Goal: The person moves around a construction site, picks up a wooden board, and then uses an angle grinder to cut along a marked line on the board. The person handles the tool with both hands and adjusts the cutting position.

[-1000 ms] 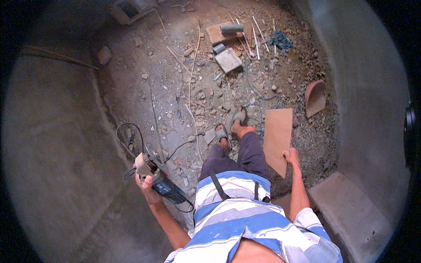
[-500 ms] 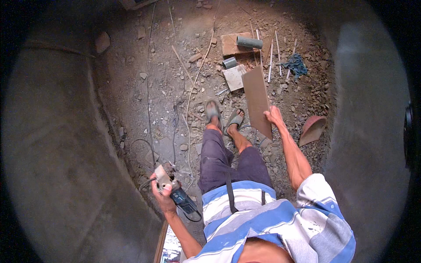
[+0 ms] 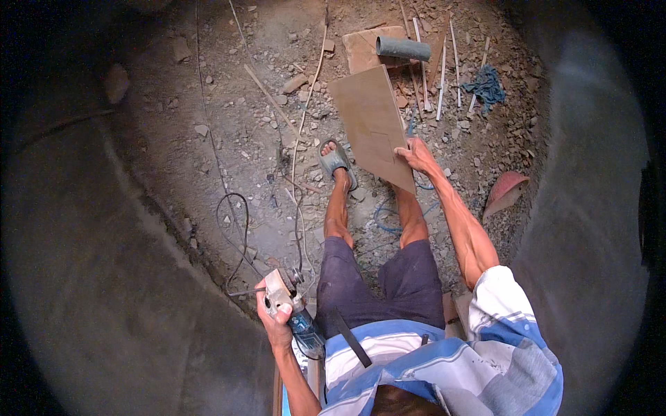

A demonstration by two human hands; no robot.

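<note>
Nearest, at the bottom, is the person's own blue, white and grey striped shirt (image 3: 392, 353), with a dark strap hanging over the waist, and below it dark purple shorts (image 3: 413, 281). Beside the shorts, on the left, the left hand (image 3: 276, 330) is wrapped around the head end of a power tool (image 3: 305, 331), its thumb on the pale front part; the tool's blue-and-black body slants down toward the waist. A black cord (image 3: 244, 208) loops over the rubble just beyond the tool.

Farther out, the right arm is stretched forward and the right hand (image 3: 418, 159) pinches the right edge of a flat brown panel (image 3: 371, 125) near its lower corner. The panel is held tilted above the ground, in front of the right foot, which it hides. The left foot, in a grey sandal (image 3: 337, 165), stands just left of the panel. A blue cord (image 3: 383, 223) lies by the right shin, and a curved reddish piece (image 3: 508, 188) lies near the right wall (image 3: 583, 208).

Beyond the panel, a grey pipe (image 3: 404, 48) rests on a tan slab (image 3: 361, 52); to their right lie thin white strips (image 3: 456, 66) and a crumpled blue cloth (image 3: 487, 88).
</note>
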